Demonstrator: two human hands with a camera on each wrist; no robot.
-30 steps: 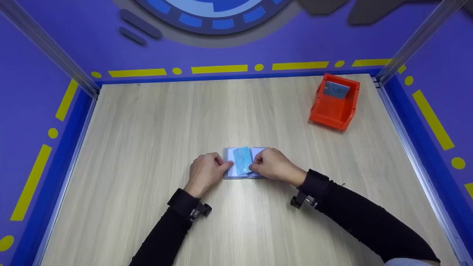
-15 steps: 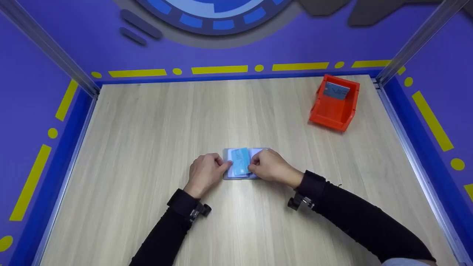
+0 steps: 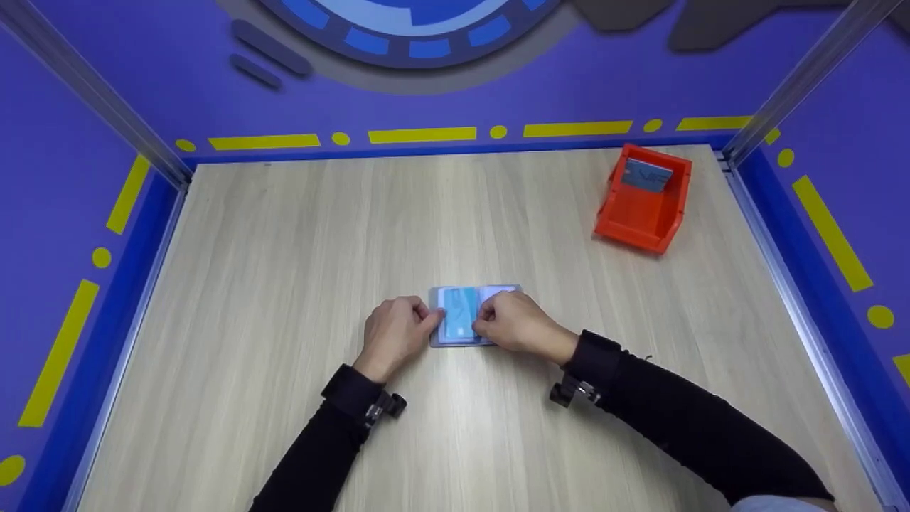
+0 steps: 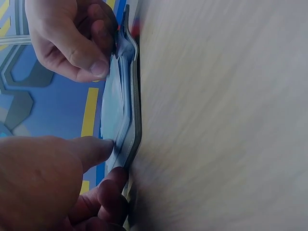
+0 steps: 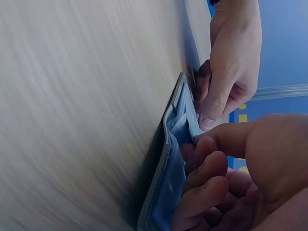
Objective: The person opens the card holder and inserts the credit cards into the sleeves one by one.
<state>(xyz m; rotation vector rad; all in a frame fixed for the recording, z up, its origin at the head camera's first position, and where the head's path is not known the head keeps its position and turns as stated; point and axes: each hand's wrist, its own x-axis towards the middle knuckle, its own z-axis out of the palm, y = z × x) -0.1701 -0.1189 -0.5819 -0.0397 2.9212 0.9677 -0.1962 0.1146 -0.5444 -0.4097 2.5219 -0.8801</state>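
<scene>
Between our left hand (image 3: 398, 331) and right hand (image 3: 522, 320) lies an open, clear-sleeved, grey-backed card holder (image 3: 492, 292) bearing a light-blue card (image 3: 460, 313). Our left pinches the holder's edge; our right, the card's.

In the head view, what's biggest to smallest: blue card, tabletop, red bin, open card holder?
Largest to smallest, as they look:
Tabletop
Red bin
Open card holder, partly covered
Blue card
</scene>
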